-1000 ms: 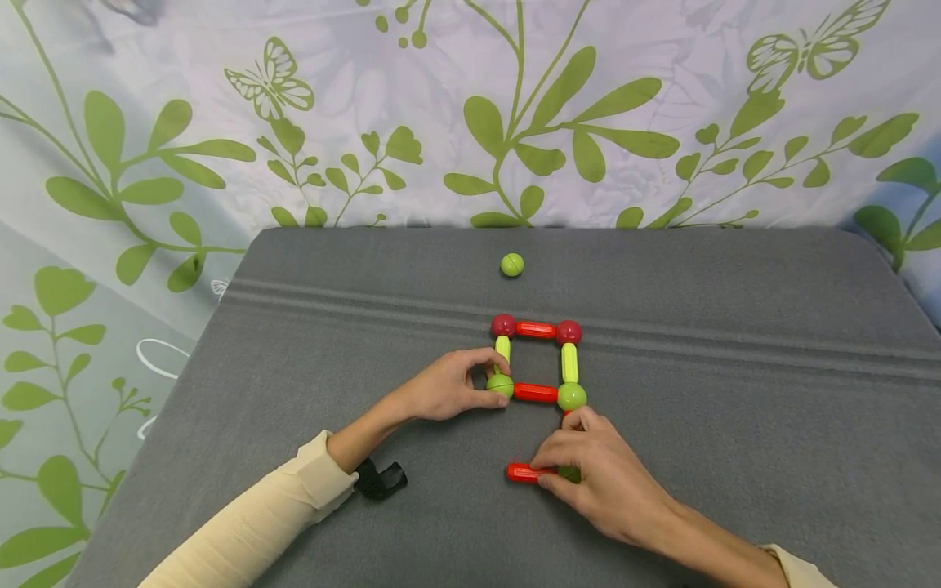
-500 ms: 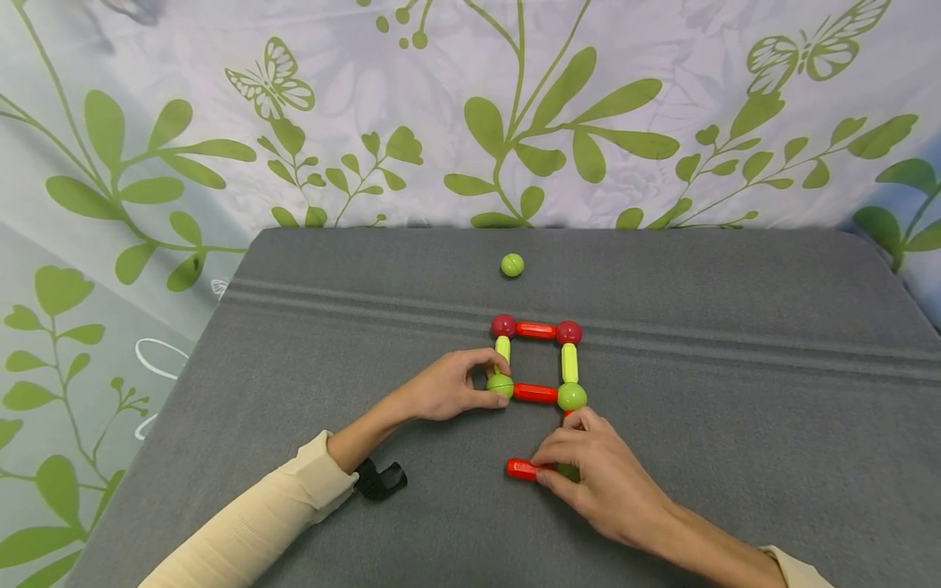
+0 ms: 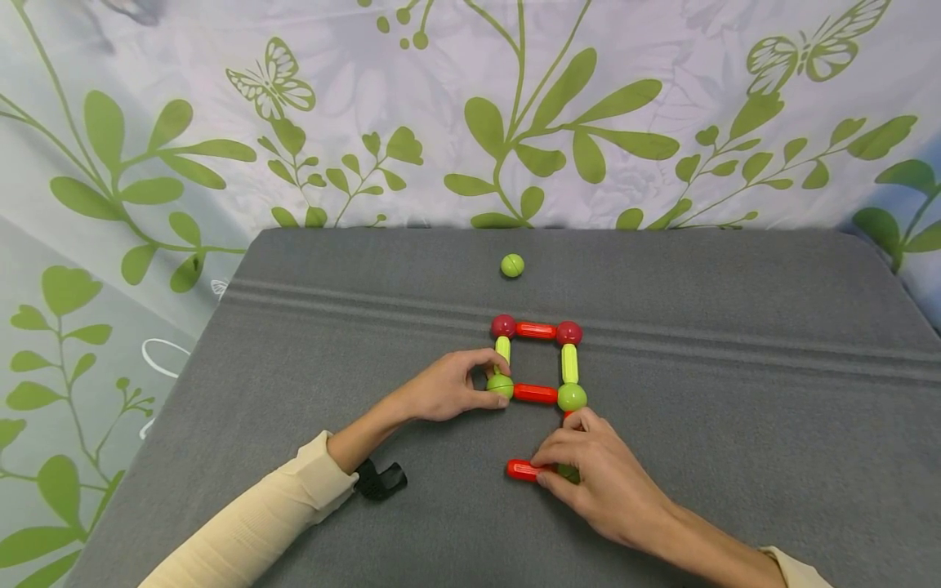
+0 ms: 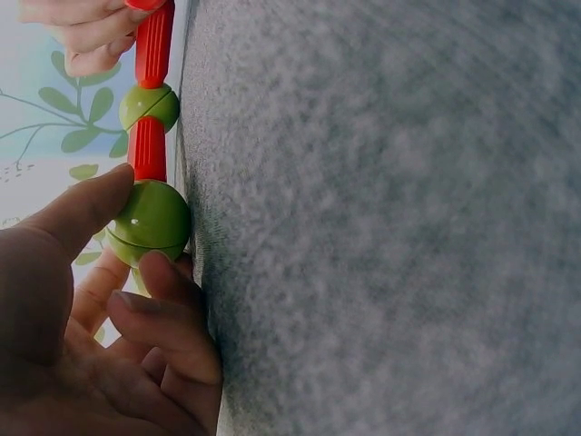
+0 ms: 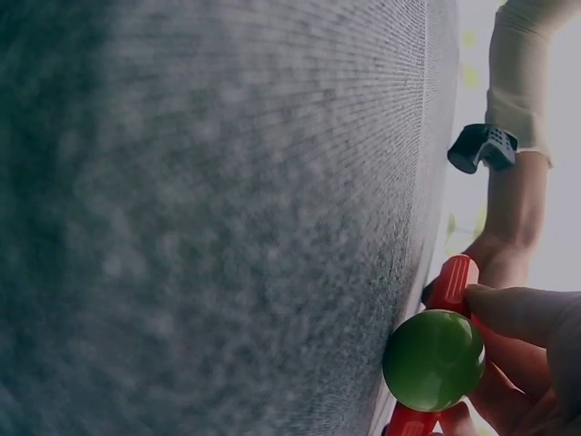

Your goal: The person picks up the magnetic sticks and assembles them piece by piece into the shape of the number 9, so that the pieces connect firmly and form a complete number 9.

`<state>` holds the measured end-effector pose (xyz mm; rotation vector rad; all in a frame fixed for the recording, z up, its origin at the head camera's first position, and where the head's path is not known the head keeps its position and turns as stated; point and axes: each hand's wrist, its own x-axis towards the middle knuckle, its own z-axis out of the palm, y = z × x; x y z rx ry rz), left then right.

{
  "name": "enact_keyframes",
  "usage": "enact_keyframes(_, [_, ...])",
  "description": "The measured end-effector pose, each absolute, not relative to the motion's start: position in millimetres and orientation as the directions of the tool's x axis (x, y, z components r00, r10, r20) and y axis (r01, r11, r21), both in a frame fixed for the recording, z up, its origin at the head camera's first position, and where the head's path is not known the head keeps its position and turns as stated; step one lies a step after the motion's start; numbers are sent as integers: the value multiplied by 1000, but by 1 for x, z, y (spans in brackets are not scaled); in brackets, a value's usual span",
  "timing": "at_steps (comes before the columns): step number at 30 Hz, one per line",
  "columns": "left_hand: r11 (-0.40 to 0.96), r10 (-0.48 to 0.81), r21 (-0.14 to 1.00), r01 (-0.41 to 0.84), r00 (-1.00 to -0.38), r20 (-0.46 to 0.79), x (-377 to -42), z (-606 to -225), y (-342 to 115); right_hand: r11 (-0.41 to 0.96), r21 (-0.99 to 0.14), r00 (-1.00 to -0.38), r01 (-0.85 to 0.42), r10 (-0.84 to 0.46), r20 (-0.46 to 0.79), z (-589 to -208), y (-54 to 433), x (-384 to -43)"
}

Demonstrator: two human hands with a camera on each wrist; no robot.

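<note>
Magnetic balls and rods form a square lying on the grey surface. Its far corners are two dark red balls point(image 3: 503, 326), joined by a red rod point(image 3: 536, 330); light green rods point(image 3: 569, 363) make the sides. At the near left corner, my left hand point(image 3: 452, 386) pinches a green ball point(image 4: 150, 218) between thumb and fingers. From the near right green ball point(image 3: 572, 397), a mostly covered red rod leads toward me to another green ball point(image 5: 434, 361). There my right hand point(image 3: 606, 478) pinches a red rod point(image 3: 521, 469) that points left from that ball. Its fingers partly hide the joint.
A loose green ball point(image 3: 512, 265) lies beyond the square. The grey cloth surface point(image 3: 720, 367) ends at a leaf-patterned curtain point(image 3: 412, 106). A black strap piece point(image 3: 380, 480) sticks out by the left sleeve point(image 3: 265, 514).
The free end of the red rod in my right hand has shifted slightly away from me, mostly in the first half second. My left hand and the square look still.
</note>
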<state>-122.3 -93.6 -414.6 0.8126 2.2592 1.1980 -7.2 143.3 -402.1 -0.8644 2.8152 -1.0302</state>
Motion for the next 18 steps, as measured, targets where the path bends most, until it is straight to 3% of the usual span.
enact_keyframes(18, [454,679,840,296,-725,-111,-122,-417,-93,599,-646,-864,-474,-458,210,-402,143,-10])
